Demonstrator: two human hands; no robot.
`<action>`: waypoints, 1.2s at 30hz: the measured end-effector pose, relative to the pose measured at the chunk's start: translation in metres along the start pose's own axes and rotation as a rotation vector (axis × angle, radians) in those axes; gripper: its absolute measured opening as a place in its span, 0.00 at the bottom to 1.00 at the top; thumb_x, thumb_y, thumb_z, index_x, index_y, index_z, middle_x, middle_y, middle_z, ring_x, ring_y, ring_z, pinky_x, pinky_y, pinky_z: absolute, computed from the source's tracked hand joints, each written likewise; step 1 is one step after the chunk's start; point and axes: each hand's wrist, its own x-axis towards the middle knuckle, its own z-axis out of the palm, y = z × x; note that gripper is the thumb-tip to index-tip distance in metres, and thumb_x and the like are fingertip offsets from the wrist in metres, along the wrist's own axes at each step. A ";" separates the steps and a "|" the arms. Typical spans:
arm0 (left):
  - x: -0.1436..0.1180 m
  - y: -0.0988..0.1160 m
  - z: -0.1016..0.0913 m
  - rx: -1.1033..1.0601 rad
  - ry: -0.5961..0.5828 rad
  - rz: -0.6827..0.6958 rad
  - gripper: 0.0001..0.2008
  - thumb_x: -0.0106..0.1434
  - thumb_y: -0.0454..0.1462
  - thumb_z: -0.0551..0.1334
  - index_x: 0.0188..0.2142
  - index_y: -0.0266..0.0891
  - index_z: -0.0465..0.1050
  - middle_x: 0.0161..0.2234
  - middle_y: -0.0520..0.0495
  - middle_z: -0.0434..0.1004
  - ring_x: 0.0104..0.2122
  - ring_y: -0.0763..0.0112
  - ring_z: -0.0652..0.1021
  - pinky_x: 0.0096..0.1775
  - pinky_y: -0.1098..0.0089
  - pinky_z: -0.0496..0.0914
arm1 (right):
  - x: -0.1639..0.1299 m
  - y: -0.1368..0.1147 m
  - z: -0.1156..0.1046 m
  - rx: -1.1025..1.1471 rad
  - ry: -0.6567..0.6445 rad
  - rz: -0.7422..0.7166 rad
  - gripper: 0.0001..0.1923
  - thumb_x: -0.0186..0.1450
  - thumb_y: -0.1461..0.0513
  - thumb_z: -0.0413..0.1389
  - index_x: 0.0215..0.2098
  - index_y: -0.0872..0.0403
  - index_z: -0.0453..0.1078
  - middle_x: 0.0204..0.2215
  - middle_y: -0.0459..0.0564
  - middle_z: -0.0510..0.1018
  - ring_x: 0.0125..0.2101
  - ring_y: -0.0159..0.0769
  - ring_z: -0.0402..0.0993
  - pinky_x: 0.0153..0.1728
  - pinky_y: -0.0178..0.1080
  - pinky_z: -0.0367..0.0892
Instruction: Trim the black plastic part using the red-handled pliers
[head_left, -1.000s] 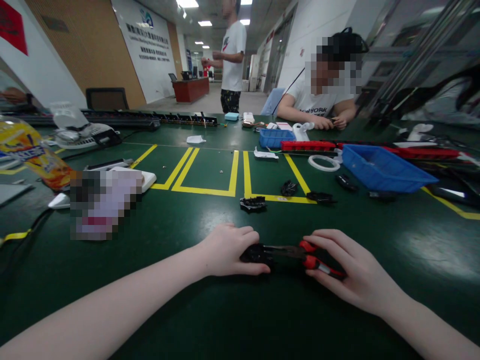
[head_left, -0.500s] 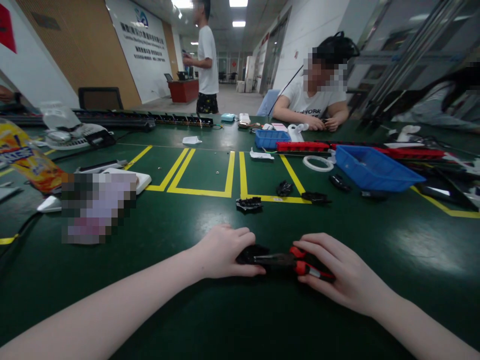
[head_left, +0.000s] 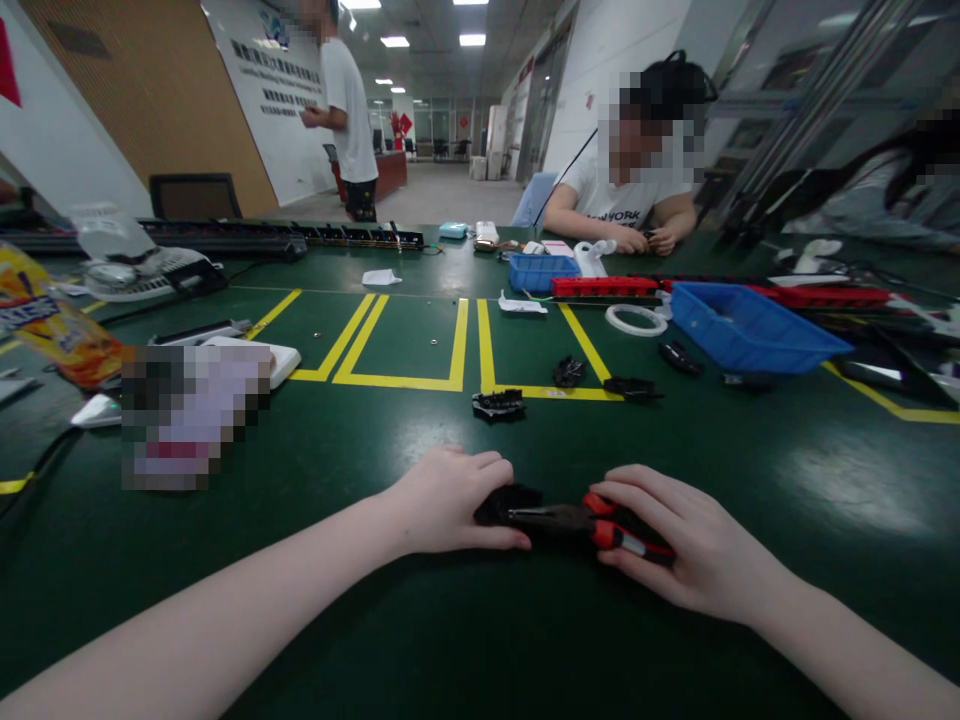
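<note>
My right hand (head_left: 679,540) is closed round the red and black handles of a pair of pliers (head_left: 559,518). The long dark jaws point left and meet a small black plastic part (head_left: 510,502), which my left hand (head_left: 457,505) pinches between thumb and fingers. Much of that part is hidden by my left fingers and the jaws. Beyond my hands, similar black pieces lie on the green table: a jagged one (head_left: 499,405), a rounded one (head_left: 569,371) and a flat one (head_left: 634,388).
A large blue bin (head_left: 757,330) and a white ring (head_left: 636,320) stand to the right. A smaller blue bin (head_left: 544,272) is farther back. An orange bottle (head_left: 56,315) and a blurred flat object (head_left: 202,415) lie left. A seated person (head_left: 626,205) works across the table.
The person walking in the background has moved left. My hands, the pliers and the black part keep nearly the same place, and the view has shifted slightly.
</note>
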 end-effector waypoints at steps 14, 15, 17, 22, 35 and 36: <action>0.000 0.000 -0.002 0.016 -0.018 0.020 0.22 0.63 0.57 0.53 0.38 0.40 0.65 0.32 0.52 0.71 0.26 0.71 0.71 0.28 0.70 0.61 | 0.003 -0.008 -0.001 0.090 0.002 0.057 0.18 0.63 0.55 0.55 0.49 0.52 0.65 0.40 0.53 0.77 0.38 0.38 0.75 0.36 0.38 0.73; 0.000 0.000 -0.002 0.013 -0.022 0.020 0.22 0.63 0.57 0.54 0.38 0.40 0.65 0.33 0.52 0.71 0.26 0.71 0.71 0.29 0.70 0.61 | 0.003 -0.009 -0.001 0.083 -0.006 0.051 0.18 0.62 0.56 0.55 0.49 0.52 0.65 0.40 0.53 0.77 0.38 0.38 0.75 0.36 0.38 0.73; 0.000 0.000 -0.002 0.006 -0.024 0.019 0.21 0.63 0.56 0.54 0.38 0.41 0.65 0.33 0.53 0.71 0.26 0.71 0.71 0.29 0.70 0.61 | 0.003 -0.009 -0.001 0.067 -0.013 0.044 0.19 0.62 0.56 0.56 0.50 0.52 0.65 0.40 0.53 0.77 0.38 0.38 0.75 0.36 0.38 0.73; 0.000 0.000 -0.003 0.006 -0.025 0.026 0.21 0.64 0.56 0.54 0.38 0.41 0.65 0.33 0.53 0.72 0.26 0.71 0.71 0.30 0.70 0.62 | 0.002 -0.002 -0.002 0.006 -0.003 -0.007 0.21 0.61 0.56 0.57 0.50 0.52 0.65 0.41 0.53 0.77 0.39 0.39 0.75 0.37 0.40 0.73; 0.001 -0.003 0.000 0.101 -0.003 0.104 0.21 0.63 0.55 0.56 0.39 0.39 0.65 0.35 0.52 0.71 0.28 0.72 0.72 0.29 0.70 0.62 | 0.000 0.007 0.003 -0.010 0.035 -0.061 0.21 0.61 0.56 0.56 0.51 0.53 0.65 0.42 0.56 0.77 0.39 0.44 0.76 0.34 0.43 0.75; 0.001 -0.004 0.000 0.101 -0.003 0.104 0.21 0.63 0.55 0.56 0.39 0.39 0.65 0.35 0.52 0.71 0.28 0.72 0.72 0.29 0.70 0.62 | 0.000 0.007 0.003 0.000 0.036 -0.059 0.21 0.61 0.56 0.56 0.51 0.53 0.65 0.42 0.56 0.77 0.39 0.44 0.76 0.34 0.43 0.75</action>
